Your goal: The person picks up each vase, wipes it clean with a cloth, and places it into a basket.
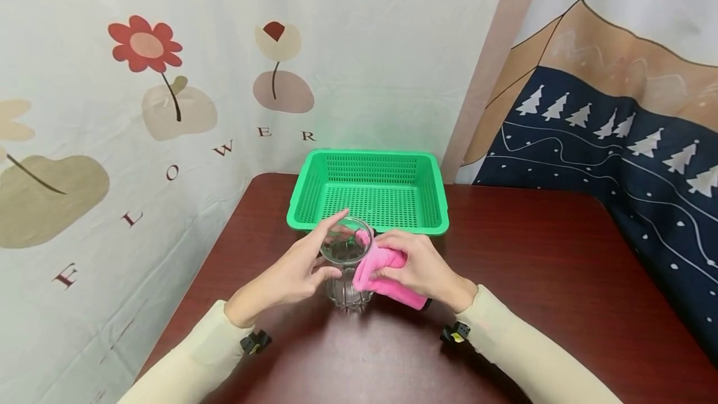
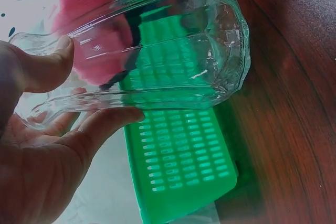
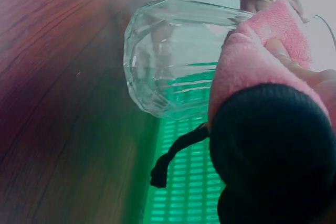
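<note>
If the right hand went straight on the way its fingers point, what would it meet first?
Most likely the clear ridged glass jar: the fuzzy pink cloth that the right hand pinches seems to touch it near the rim, though exact depth there is hard to judge.

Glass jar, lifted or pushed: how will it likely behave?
The glass jar shows hard, glassy highlights, so probably stiff and breakable. Its smooth, shiny surface could slip when gripped. Taller than wide, it might tip if pushed high up.
</note>
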